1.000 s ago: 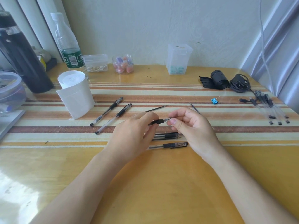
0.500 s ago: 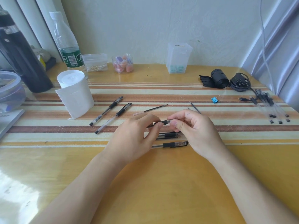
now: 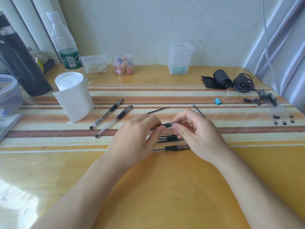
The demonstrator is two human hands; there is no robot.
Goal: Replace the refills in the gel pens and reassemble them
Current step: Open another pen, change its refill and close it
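My left hand (image 3: 137,139) and right hand (image 3: 198,134) pinch the pen (image 3: 167,125): light, slick; I'd grip its rubber sleeve.

No legible txt anywhere. Water bottle (image 3: 65,45), upper left: green label (image 3: 70,60) w/ barcode + white print, too blurred to read. Capped pen (image 3: 107,113), left of centre: small barcode sticker on barrel, digits too small.

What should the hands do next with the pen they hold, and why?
Probably twist the front end with the right hand while the left hand steadies the barrel: both pinch one pen at its black grip, hiding the joint.
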